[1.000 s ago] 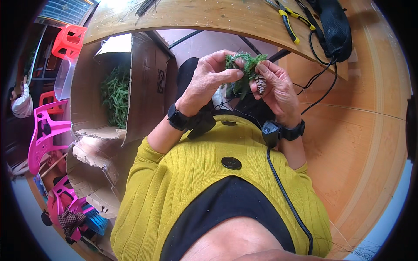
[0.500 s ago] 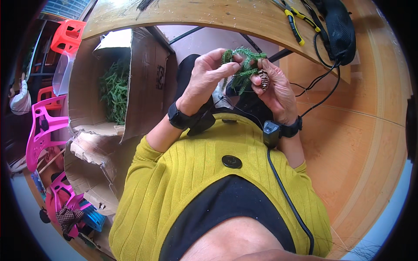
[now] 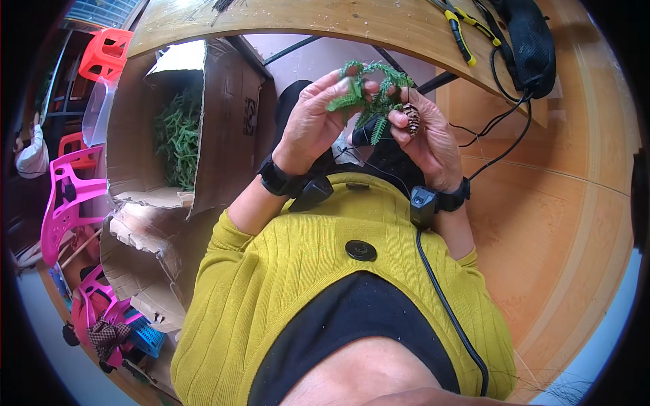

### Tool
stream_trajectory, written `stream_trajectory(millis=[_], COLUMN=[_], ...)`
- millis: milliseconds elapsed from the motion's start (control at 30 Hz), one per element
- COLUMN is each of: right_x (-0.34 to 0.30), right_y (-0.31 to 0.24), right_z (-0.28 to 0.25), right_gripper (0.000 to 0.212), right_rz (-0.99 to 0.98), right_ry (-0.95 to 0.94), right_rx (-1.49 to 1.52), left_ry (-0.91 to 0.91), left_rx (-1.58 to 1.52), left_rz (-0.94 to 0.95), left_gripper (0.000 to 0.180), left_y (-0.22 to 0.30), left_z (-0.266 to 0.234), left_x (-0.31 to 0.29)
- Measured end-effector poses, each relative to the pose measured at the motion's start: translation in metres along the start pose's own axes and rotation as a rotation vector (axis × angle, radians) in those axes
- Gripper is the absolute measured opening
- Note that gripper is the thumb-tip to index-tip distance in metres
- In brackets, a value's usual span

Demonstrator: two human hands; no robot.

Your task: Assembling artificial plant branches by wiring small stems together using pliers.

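Observation:
Between my two hands, over my lap, is an artificial green pine sprig (image 3: 376, 103) bent into an arch. My left hand (image 3: 313, 122) pinches its left end, where a leafy tip hangs past the fingers. The sprig's right end is gripped by my right hand (image 3: 430, 139), thumb and fingers closed. A brown pine cone with pale scale edges (image 3: 410, 120) sits against the right thumb, at that end of the sprig. Exactly how the cone is fastened is hidden by the fingers.
A cardboard box (image 3: 227, 128) at left holds more green sprigs (image 3: 179, 139). Ahead is a wooden table (image 3: 325, 19) with yellow-black pliers (image 3: 462, 37) and a black pouch (image 3: 529, 51). Cables run down at right. Pink chairs (image 3: 64, 210) and a red stool (image 3: 106, 54) stand far left.
My left hand has shifted slightly left and turned, drawing the sprig's left end outward so it spreads into a wider arch. The right hand stays nearly in place.

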State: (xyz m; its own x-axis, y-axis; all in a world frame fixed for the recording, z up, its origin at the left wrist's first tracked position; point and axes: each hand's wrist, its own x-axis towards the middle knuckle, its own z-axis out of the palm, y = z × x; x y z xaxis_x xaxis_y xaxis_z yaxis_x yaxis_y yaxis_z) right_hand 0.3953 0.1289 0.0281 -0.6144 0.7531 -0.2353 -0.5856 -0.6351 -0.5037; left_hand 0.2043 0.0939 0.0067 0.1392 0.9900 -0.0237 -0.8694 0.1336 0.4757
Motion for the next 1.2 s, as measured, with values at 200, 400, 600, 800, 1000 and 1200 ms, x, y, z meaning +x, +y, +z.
stream_trajectory(millis=[200, 400, 600, 800, 1000, 1200], right_x=[-0.004, -0.01, -0.01, -0.009, -0.009, -0.007], right_y=[-0.004, -0.006, -0.014, -0.014, -0.017, -0.022], right_z=[0.013, 0.011, 0.015, 0.018, 0.012, 0.01], right_gripper=[0.022, 0.021, 0.018, 0.018, 0.02, 0.02], right_rz=[0.044, 0.043, 0.091, 0.142, 0.188, 0.247], right_ry=[0.024, -0.02, 0.045, 0.053, -0.047, -0.063], right_rx=[-0.04, -0.13, -0.29, -0.432, -0.357, -0.305], left_ry=[-0.046, 0.002, 0.143, -0.147, 0.0, -0.048], left_rx=[-0.15, -0.108, 0.631, 1.164, 0.497, 0.399], left_rz=[-0.016, -0.086, 0.228, 0.199, -0.113, -0.195], left_gripper=[0.033, 0.047, 0.044, 0.031, 0.023, 0.018], left_y=[-0.001, -0.01, 0.015, 0.019, 0.02, 0.021], left_z=[-0.013, -0.032, -0.008, 0.011, 0.004, 0.001], left_x=[0.002, 0.001, 0.004, -0.002, -0.007, -0.009])
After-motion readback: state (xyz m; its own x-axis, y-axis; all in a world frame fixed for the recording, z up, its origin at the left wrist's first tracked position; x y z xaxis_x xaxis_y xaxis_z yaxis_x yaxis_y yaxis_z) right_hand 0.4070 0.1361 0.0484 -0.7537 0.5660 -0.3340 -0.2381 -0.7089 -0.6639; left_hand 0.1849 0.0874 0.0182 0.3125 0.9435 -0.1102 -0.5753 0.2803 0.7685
